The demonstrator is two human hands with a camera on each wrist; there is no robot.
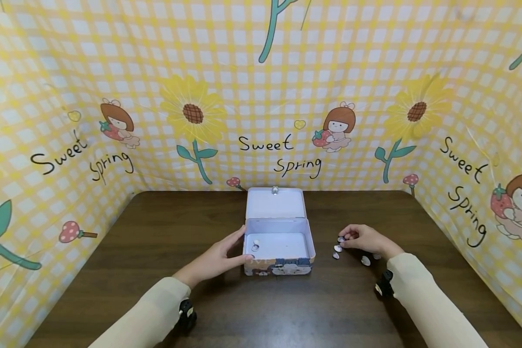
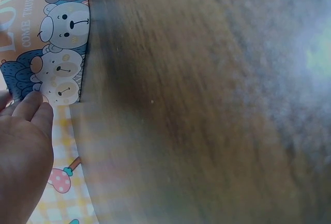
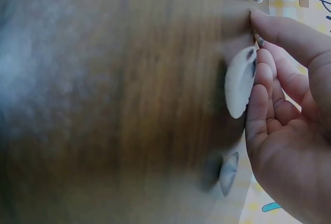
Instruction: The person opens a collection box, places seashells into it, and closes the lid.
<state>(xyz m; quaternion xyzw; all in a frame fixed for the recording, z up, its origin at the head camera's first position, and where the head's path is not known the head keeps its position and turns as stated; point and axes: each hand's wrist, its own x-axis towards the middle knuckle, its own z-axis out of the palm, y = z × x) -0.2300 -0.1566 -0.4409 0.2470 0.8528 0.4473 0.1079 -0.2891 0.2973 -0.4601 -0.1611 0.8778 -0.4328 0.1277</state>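
- Right hand (image 1: 369,240) pinches a mostly hidden shell (image 1: 341,239), fingertips suiting its thinness.
- Near that hand lie loose shells (image 1: 365,261), one partly behind the wrist.
- Left of it, the open tin (image 1: 296,268); the left hand (image 1: 213,258), fingers extended, touches its side, probably steadying it.
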